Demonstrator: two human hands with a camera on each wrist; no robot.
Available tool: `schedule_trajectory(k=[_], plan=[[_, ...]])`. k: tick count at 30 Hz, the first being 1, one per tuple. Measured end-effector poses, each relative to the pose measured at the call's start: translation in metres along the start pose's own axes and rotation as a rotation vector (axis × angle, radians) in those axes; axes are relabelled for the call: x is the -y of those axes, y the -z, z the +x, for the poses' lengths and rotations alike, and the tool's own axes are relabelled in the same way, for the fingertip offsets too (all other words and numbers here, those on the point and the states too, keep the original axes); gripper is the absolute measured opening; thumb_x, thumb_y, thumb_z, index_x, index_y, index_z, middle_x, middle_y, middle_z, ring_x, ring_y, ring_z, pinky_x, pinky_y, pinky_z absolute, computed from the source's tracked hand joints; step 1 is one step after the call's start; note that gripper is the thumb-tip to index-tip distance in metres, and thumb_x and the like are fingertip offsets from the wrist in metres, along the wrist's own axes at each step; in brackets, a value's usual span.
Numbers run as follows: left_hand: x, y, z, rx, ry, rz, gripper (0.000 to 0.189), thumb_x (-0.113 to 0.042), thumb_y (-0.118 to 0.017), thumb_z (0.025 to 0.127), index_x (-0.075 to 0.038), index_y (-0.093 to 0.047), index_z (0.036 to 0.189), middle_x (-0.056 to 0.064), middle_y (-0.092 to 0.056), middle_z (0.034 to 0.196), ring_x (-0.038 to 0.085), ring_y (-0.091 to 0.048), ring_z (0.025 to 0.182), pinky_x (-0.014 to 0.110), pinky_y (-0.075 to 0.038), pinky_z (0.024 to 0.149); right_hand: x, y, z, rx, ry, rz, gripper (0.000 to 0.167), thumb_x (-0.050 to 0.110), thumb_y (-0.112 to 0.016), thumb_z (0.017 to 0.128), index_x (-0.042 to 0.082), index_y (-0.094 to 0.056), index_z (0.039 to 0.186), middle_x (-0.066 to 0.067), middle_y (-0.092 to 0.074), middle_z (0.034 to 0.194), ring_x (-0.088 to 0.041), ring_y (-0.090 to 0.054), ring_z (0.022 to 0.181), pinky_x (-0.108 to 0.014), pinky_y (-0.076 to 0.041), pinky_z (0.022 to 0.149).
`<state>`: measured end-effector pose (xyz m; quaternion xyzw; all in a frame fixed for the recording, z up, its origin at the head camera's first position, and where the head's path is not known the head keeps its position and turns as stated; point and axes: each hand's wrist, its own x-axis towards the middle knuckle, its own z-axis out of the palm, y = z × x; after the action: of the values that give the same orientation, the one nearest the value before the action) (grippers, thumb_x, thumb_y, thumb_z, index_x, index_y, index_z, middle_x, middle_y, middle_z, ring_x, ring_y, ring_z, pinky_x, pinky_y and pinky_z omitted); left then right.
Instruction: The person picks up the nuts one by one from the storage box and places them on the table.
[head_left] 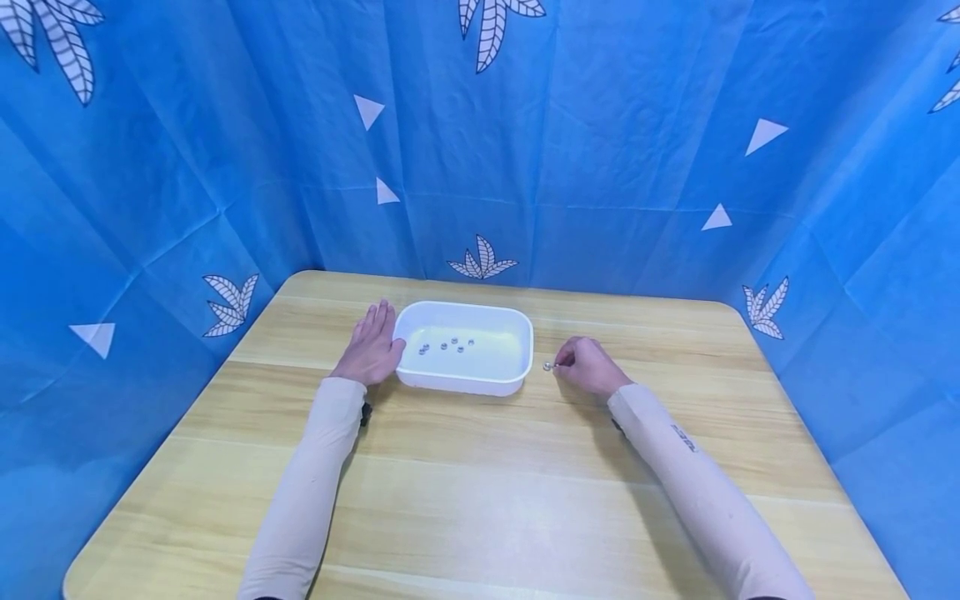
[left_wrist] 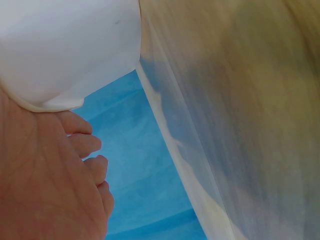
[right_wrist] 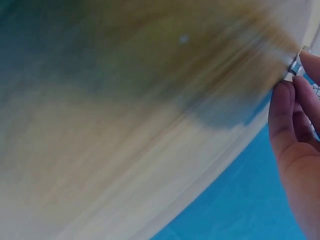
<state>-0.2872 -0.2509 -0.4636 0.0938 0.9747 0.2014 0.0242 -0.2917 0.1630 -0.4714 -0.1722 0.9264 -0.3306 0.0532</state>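
With straight fingers, the left hand (head_left: 369,346) touches the left end of the white tray (head_left: 459,384) holding shiny pieces (head_left: 444,346). Right of it, the right hand (head_left: 590,367) pinches a small metallic object (right_wrist: 295,67).

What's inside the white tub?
In the tub, several small shiny pieces lie on the bottom, mostly left of centre. Its near wall hides its own inner face, possibly some bottom.

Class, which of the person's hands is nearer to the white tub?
Left: the left hand touches the white tub at its left end. The right hand is apart from it, beyond its right end.
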Motion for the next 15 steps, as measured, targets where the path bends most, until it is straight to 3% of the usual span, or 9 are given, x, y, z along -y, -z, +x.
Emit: schedule_trajectory(k=[7, 15], plan=[[0.000, 0.002, 0.002, 0.005, -0.004, 0.007, 0.072, -0.036, -0.022, 0.108, 0.001, 0.003, 0.164, 0.017, 0.011, 0.175, 0.037, 0.012, 0.163, 0.054, 0.003, 0.133, 0.006, 0.011, -0.001, -0.041, 0.006, 0.000, 0.017, 0.005, -0.065, 0.098, -0.005, -0.074, 0.108, -0.022, -0.073, 0.110, -0.032, -0.071, 0.101, -0.044, -0.061, 0.091], [0.000, 0.001, 0.001, 0.005, -0.004, 0.009, 0.073, -0.037, -0.020, 0.107, 0.002, 0.003, 0.164, 0.018, 0.011, 0.174, 0.037, 0.013, 0.162, 0.055, 0.004, 0.133, 0.022, 0.020, 0.003, -0.109, -0.003, 0.077, 0.025, 0.013, -0.060, 0.103, -0.005, -0.073, 0.115, -0.022, -0.076, 0.109, -0.030, -0.070, 0.099, -0.040, -0.060, 0.085]])
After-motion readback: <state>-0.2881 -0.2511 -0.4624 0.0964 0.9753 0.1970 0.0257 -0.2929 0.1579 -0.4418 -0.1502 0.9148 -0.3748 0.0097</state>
